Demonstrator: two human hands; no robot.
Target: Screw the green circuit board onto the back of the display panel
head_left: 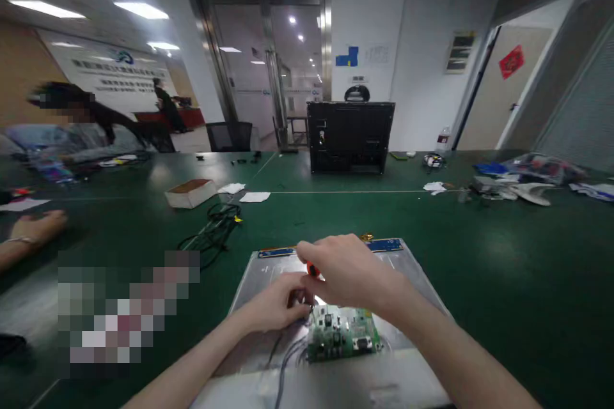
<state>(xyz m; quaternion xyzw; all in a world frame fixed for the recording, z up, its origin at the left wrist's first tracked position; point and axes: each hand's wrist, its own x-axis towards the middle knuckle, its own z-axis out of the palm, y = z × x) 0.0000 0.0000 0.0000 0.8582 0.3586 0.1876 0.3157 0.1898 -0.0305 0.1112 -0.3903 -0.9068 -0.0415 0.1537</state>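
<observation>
My right hand (348, 270) is wrapped round a red-and-black screwdriver (312, 269), whose handle end shows between the fingers. Its shaft points down toward the upper left corner of a green circuit board (338, 335). At that same corner my left hand (281, 301) has its fingers drawn together close to the tip; what they hold, if anything, is hidden. The board lies on a flat silvery metal panel (407, 281). Along the panel's far edge runs a narrow blue circuit strip (386, 245), partly covered by my right hand. Grey wires (284, 364) run beside the board's left side.
Black cables (215, 230) lie coiled left of the panel, near an open white box (192, 194). A black monitor-like case (352, 137) stands at the back. Papers and plastic bags (542, 169) lie far right. Another person's hand (38, 228) rests at the left.
</observation>
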